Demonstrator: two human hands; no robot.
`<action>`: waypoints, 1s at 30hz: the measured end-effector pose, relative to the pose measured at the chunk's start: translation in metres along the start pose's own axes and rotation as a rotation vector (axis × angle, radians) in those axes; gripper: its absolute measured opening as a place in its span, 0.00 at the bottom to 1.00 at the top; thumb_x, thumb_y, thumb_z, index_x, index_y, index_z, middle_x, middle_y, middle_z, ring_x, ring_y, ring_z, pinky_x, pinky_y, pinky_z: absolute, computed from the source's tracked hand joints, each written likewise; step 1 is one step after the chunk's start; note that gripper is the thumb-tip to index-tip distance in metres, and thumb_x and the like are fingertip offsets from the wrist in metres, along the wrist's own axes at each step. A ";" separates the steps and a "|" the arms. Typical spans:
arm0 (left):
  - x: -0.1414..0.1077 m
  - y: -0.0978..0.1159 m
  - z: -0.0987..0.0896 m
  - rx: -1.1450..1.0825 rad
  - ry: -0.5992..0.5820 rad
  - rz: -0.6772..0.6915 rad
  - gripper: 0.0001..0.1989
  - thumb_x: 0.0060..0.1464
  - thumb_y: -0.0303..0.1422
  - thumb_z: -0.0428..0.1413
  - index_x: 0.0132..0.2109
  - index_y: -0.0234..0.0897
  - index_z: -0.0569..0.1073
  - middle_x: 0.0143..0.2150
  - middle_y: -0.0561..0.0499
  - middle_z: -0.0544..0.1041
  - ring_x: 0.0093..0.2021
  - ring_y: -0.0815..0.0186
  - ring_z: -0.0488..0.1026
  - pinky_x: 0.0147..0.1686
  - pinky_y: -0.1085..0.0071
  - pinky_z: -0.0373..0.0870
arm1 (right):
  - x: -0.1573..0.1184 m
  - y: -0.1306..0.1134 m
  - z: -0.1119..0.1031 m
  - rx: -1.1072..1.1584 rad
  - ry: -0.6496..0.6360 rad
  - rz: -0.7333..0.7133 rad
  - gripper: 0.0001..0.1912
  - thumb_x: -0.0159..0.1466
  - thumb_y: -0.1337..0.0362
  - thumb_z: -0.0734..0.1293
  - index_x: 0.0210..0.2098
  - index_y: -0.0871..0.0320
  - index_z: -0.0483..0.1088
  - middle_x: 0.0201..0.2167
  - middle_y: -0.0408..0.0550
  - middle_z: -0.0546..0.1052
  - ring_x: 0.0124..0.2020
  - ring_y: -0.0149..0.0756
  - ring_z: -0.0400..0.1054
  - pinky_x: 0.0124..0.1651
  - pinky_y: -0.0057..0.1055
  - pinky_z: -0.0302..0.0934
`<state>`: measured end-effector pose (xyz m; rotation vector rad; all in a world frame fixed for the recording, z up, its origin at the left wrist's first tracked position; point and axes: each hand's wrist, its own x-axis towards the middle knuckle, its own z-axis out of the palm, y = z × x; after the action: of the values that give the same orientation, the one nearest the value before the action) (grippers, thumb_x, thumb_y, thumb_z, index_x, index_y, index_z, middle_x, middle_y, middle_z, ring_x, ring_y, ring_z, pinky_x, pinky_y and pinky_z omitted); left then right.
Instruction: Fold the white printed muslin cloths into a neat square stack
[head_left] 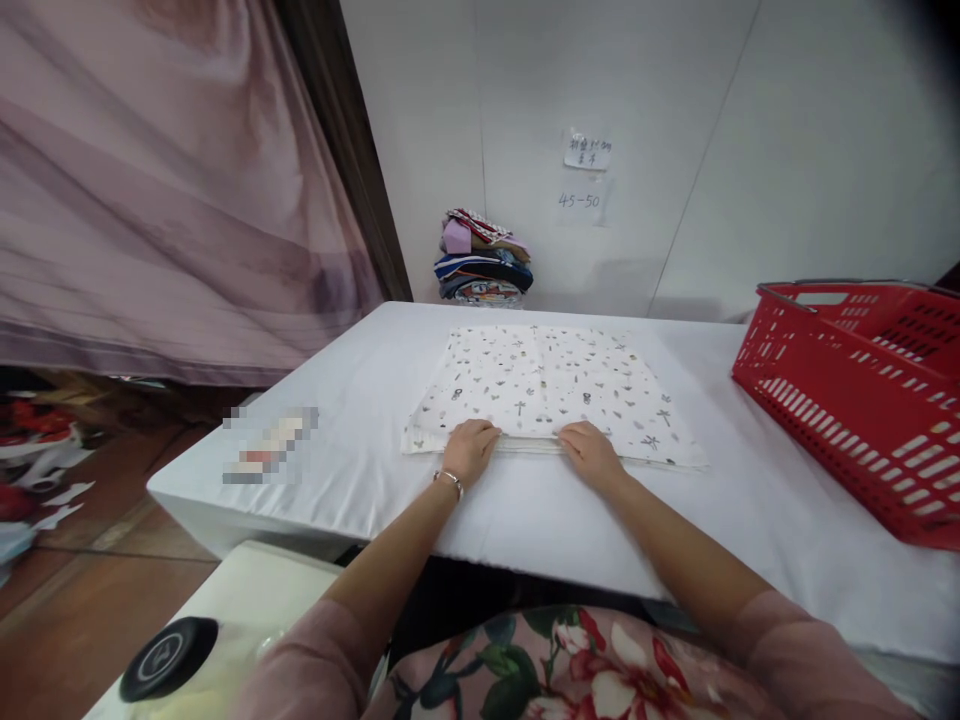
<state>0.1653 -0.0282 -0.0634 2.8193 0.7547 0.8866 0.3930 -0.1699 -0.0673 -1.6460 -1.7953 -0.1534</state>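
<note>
A white cloth (540, 380) with a small dark print of palm trees and other motifs lies flat on the white-covered table (337, 410), folded in layers. At its near edge, left of the middle, my left hand (469, 452) grips the upper layer between thumb and fingers; a bracelet circles that wrist. A short way to the right, my right hand (592, 455) pinches the same edge. Several layers show along the front, below my fingers. The cloth's far side rests flat on the table.
A red plastic basket (840, 400) stands on the table's right side. Folded fabrics (484, 260) are piled against the back wall, under paper notes (585, 155). A pinkish curtain (187, 190) hangs at left. A pixelated item (270, 450) lies on the table's left.
</note>
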 end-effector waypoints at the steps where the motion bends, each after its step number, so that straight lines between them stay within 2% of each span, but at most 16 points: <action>1: 0.001 0.001 0.000 0.017 0.019 0.004 0.11 0.58 0.31 0.48 0.42 0.41 0.75 0.39 0.49 0.75 0.41 0.63 0.68 0.41 0.65 0.64 | 0.000 0.000 0.001 -0.011 0.031 -0.005 0.15 0.66 0.64 0.55 0.39 0.56 0.72 0.38 0.50 0.74 0.40 0.39 0.65 0.46 0.41 0.60; 4: 0.001 0.004 0.003 0.067 0.029 0.014 0.11 0.58 0.31 0.49 0.40 0.41 0.76 0.37 0.49 0.75 0.40 0.63 0.68 0.39 0.64 0.63 | 0.001 0.000 0.001 -0.026 0.059 -0.026 0.15 0.66 0.64 0.55 0.39 0.56 0.72 0.38 0.51 0.74 0.39 0.39 0.65 0.45 0.41 0.61; 9: -0.001 0.003 0.006 0.106 -0.033 0.021 0.11 0.58 0.31 0.48 0.38 0.42 0.76 0.36 0.49 0.75 0.40 0.63 0.68 0.39 0.64 0.62 | 0.000 0.001 0.001 -0.047 -0.024 -0.024 0.14 0.66 0.65 0.55 0.39 0.55 0.72 0.38 0.51 0.74 0.39 0.40 0.64 0.42 0.39 0.61; 13: -0.001 0.007 0.002 0.109 -0.074 0.027 0.11 0.57 0.28 0.48 0.37 0.42 0.76 0.37 0.48 0.75 0.42 0.62 0.67 0.40 0.63 0.62 | 0.000 0.002 0.003 -0.047 -0.091 -0.005 0.13 0.65 0.66 0.56 0.39 0.54 0.73 0.39 0.50 0.73 0.40 0.40 0.64 0.42 0.39 0.61; 19: 0.000 0.014 -0.005 0.147 -0.135 0.043 0.11 0.56 0.26 0.49 0.36 0.41 0.75 0.37 0.48 0.74 0.41 0.61 0.66 0.38 0.63 0.62 | 0.000 -0.003 0.000 -0.028 -0.115 -0.005 0.13 0.65 0.67 0.57 0.38 0.55 0.73 0.39 0.50 0.73 0.41 0.40 0.63 0.43 0.39 0.60; 30: 0.003 0.013 -0.005 0.144 -0.174 0.067 0.11 0.59 0.35 0.47 0.38 0.41 0.74 0.39 0.49 0.74 0.42 0.62 0.66 0.40 0.64 0.63 | 0.000 0.000 -0.009 0.042 -0.180 -0.019 0.10 0.63 0.67 0.59 0.38 0.55 0.72 0.39 0.48 0.73 0.42 0.39 0.64 0.44 0.38 0.60</action>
<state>0.1699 -0.0383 -0.0552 3.0136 0.7313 0.6061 0.3962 -0.1745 -0.0609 -1.6585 -1.9344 0.0249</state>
